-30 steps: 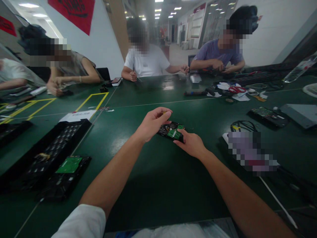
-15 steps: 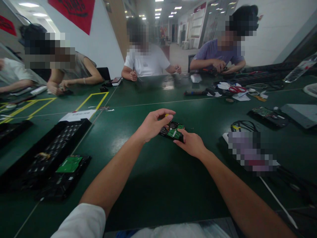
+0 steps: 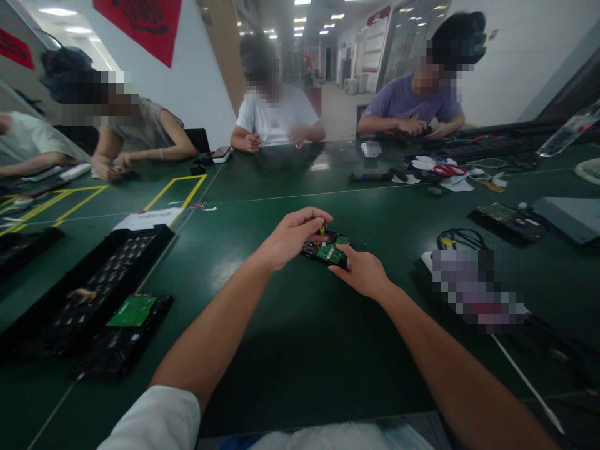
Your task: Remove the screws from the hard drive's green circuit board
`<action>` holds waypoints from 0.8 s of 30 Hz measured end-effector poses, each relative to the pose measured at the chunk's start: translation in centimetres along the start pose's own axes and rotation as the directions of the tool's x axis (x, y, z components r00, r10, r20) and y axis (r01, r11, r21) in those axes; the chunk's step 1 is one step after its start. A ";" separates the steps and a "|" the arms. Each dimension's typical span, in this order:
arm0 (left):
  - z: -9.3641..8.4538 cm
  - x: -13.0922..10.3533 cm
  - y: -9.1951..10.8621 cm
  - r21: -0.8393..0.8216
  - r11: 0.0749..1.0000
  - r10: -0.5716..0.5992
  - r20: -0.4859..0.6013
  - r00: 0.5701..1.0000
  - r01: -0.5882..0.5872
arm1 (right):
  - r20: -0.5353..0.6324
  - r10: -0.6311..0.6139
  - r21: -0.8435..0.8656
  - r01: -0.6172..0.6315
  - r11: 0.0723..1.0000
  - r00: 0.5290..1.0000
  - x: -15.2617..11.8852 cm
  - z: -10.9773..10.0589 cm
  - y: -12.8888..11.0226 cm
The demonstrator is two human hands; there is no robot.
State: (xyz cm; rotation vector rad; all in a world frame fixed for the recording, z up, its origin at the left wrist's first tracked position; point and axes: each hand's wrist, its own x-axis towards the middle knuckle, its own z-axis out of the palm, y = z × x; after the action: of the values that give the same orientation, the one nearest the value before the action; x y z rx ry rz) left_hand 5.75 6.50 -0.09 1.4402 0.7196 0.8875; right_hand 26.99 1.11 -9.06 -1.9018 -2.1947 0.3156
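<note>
A small black device with a green circuit board (image 3: pixel 330 252) lies on the dark green table in front of me. Over its left part, my left hand (image 3: pixel 296 236) has its fingers closed on a small yellow and black tool (image 3: pixel 322 229), mostly hidden by the fingers. My right hand (image 3: pixel 362 270) grips the device's right edge, thumb on top of the board and fingers along the near side. A few tiny bits (image 3: pixel 364 244) lie just right of the device.
Left are a long black tray (image 3: pixel 100 275) and a black unit with a green board (image 3: pixel 134 310). Right are a pouch (image 3: pixel 473 290), coiled cable (image 3: pixel 462 239), another board unit (image 3: pixel 509 222) and grey box (image 3: pixel 569 219). Several people sit across the table.
My left fingers have shifted slightly, and more of the yellow and black tool shows between them. My right hand stays on the device. Across the table, the middle person's hand has moved inward.
</note>
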 end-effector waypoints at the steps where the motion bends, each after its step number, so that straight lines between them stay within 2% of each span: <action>1: 0.0 0.0 0.0 -0.004 1.000 -0.006 -0.011 1.000 0.006 | 0.002 0.001 0.006 -0.001 1.000 1.000 0.0 0.0 0.0; 10: 0.1 -0.1 0.3 -0.045 0.998 0.044 0.036 0.998 -0.042 | -0.001 0.002 -0.001 -0.002 1.000 1.000 0.1 0.1 0.0; 14: 0.3 0.0 0.4 -0.038 0.999 0.032 0.011 0.999 -0.031 | 0.017 0.008 -0.004 -0.008 1.000 1.000 0.0 -0.1 -0.1; 24: -0.1 -0.1 0.1 0.195 0.976 0.112 -0.048 0.993 -0.101 | 0.023 0.008 0.011 -0.008 1.000 1.000 0.1 -0.1 0.0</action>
State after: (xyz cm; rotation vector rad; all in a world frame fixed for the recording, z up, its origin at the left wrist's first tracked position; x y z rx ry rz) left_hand 5.57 6.45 0.04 1.6419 0.7951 0.9666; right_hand 26.99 1.19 -8.95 -1.9110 -2.1955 0.3517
